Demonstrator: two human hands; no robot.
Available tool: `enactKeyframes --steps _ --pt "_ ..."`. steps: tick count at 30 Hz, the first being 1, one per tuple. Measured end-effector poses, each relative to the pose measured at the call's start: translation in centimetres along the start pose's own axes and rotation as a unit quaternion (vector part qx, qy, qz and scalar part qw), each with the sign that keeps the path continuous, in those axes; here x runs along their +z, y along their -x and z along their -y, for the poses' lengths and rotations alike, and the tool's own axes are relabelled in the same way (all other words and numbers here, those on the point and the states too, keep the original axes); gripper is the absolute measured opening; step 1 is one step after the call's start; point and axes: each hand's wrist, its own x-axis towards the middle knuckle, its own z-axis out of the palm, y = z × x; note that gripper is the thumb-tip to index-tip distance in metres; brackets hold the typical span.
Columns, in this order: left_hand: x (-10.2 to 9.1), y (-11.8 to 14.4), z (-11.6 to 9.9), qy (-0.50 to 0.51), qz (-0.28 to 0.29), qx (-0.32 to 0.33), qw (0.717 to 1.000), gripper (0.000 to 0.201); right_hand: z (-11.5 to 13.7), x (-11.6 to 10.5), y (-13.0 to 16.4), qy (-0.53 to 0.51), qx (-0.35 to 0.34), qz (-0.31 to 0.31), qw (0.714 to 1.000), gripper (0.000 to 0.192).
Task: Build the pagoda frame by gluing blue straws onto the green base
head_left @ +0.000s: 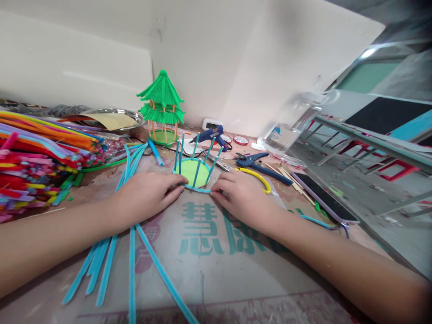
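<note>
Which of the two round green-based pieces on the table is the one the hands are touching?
The near one: the flat green disc ringed by bare blue upright sticks, between left hand and right hand. The finished green-roofed pavilion stands behind, untouched.

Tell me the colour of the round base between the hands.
Light green disc, ringed by blue uprights; the head view shows it clearly.

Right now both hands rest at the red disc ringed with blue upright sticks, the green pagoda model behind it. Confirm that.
Not quite: the disc is light green, not red, as the head view shows. The left hand and right hand do rest at it, blue sticks upright, green pagoda model behind.
</note>
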Motion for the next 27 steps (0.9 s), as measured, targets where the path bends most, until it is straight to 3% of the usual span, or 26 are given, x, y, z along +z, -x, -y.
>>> enactKeyframes --steps 5,13,19,27 --pt "-0.1 0.1 0.1 -0.001 0.007 0.005 1.0 0.043 -0.5 0.4 -0.2 -0.041 0.043 -0.032 0.998 0.01" --pt "0.2 0.0 0.2 -0.009 -0.009 0.009 1.0 0.043 -2.2 0.9 -1.0 -0.129 0.139 -0.012 0.982 0.007" --pt "0.0 -0.1 0.5 -0.011 -0.004 0.009 1.0 0.042 -2.6 1.2 -1.6 -0.139 0.109 -0.012 0.984 0.005" --pt "-0.4 0.1 1.5 -0.017 -0.008 -0.026 0.999 0.041 -0.7 0.6 -0.5 -0.092 0.046 -0.02 0.994 0.012"
